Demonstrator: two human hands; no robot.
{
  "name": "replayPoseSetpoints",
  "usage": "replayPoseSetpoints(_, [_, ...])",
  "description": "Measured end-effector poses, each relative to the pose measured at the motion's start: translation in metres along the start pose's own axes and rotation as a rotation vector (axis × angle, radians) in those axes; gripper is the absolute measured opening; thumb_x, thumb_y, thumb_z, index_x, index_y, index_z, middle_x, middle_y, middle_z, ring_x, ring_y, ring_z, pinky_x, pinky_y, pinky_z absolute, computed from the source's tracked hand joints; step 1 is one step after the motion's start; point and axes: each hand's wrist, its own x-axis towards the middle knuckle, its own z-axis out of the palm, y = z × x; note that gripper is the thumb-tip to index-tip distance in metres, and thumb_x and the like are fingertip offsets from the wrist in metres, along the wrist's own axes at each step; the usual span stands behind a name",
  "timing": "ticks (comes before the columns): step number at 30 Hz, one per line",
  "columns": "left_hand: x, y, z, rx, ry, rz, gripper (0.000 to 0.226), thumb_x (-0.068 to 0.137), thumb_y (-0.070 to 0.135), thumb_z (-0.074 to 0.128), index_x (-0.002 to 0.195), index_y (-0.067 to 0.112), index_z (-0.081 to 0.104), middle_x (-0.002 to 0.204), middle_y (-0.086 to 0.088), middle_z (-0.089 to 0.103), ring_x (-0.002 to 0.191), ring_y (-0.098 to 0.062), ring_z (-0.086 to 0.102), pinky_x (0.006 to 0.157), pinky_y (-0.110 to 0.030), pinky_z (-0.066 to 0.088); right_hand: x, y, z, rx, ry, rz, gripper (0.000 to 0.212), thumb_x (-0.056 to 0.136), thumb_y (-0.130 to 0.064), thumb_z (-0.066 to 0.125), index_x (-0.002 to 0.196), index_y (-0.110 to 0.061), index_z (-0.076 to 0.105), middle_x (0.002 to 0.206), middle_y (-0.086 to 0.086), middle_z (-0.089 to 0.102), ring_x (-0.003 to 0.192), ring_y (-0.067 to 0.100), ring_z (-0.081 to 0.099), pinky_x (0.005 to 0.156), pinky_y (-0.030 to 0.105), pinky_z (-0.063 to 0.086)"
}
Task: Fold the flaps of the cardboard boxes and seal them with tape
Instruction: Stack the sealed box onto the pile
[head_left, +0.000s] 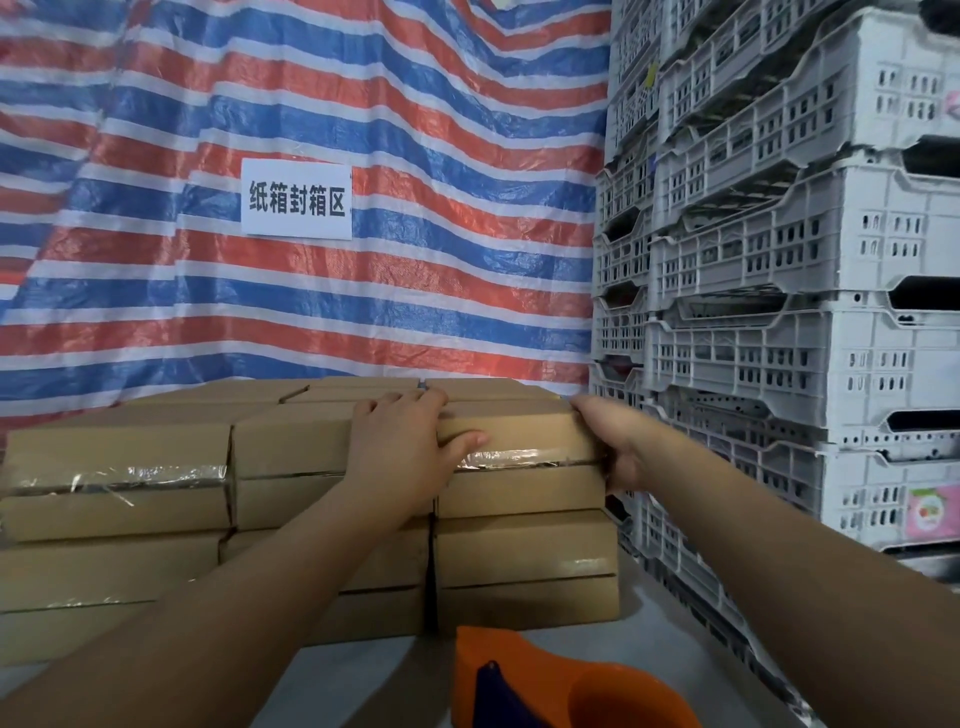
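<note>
1. Cardboard boxes' tool, an orange tape dispenser (561, 686), lies nearest on the grey table (363, 680).
2. Taped cardboard boxes (524, 566) sit stacked behind it.
3. Left hand (405, 441) presses flat, fingers spread, on the top right box (519, 441); right hand (613, 441) grips its right end, fingers curled.
4. Striped tarp (415, 130), paper sign (296, 200) and stacked white crates (779, 260) stand beyond.

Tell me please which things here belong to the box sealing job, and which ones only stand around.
For the job:
- top right box, taped on its front, held by left hand and right hand
- other stacked cardboard boxes
- orange tape dispenser on the table

Standing around:
- stacked white plastic crates
- striped tarp with a paper sign
</note>
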Motion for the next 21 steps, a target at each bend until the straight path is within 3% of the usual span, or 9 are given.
replayPoseSetpoints(2, [0.001,0.002,0.001,0.024,0.002,-0.005,0.054,0.085,0.074,0.042,0.115,0.032,0.057,0.116,0.014,0.063,0.112,-0.015,0.054,0.098,-0.037,0.032,0.000,0.002,0.004,0.057,0.030,-0.038,0.032,0.101,-0.044,0.046,0.101,-0.017,0.064,0.073,0.006,0.075,0.077,0.025,0.068,0.063,0.035,0.056])
replayPoseSetpoints(5, [0.000,0.005,0.001,0.106,-0.016,0.003,0.056,0.087,0.075,0.036,0.114,0.031,0.057,0.113,0.009,0.064,0.109,-0.017,0.054,0.096,-0.037,0.033,0.000,0.006,0.007,0.099,0.055,-0.055,0.043,0.102,-0.049,0.040,0.119,-0.015,0.059,0.106,0.011,0.069,0.097,0.027,0.066,0.086,0.041,0.054])
replayPoseSetpoints(11, [-0.007,0.005,-0.001,0.163,-0.038,0.047,0.057,0.094,0.069,0.027,0.125,0.029,0.054,0.124,0.006,0.062,0.117,-0.019,0.053,0.101,-0.039,0.033,-0.001,0.008,0.010,0.082,0.176,-0.077,0.049,0.104,-0.044,0.035,0.136,-0.009,0.049,0.128,0.014,0.058,0.115,0.031,0.056,0.105,0.046,0.044])
replayPoseSetpoints(13, [-0.008,0.001,-0.003,0.152,-0.031,0.063,0.051,0.096,0.064,0.028,0.124,0.030,0.055,0.123,0.008,0.062,0.115,-0.017,0.053,0.101,-0.038,0.034,-0.001,0.006,0.014,0.084,0.232,-0.089,0.053,0.104,-0.043,0.035,0.142,-0.008,0.045,0.138,0.014,0.052,0.121,0.031,0.051,0.106,0.043,0.042])
replayPoseSetpoints(17, [-0.004,-0.003,-0.005,0.136,-0.010,0.054,0.048,0.093,0.067,0.036,0.113,0.031,0.061,0.107,0.010,0.066,0.104,-0.015,0.055,0.092,-0.035,0.036,0.002,0.006,0.018,0.082,0.307,-0.098,0.055,0.104,-0.042,0.037,0.145,-0.005,0.041,0.143,0.015,0.048,0.125,0.031,0.048,0.093,0.037,0.038])
replayPoseSetpoints(21, [-0.003,0.000,-0.003,0.139,0.016,0.048,0.048,0.092,0.068,0.039,0.109,0.030,0.064,0.102,0.009,0.067,0.100,-0.016,0.055,0.088,-0.034,0.036,0.009,0.008,0.017,0.059,0.322,-0.100,0.059,0.104,-0.044,0.035,0.148,-0.005,0.037,0.146,0.015,0.046,0.127,0.032,0.047,0.098,0.039,0.038])
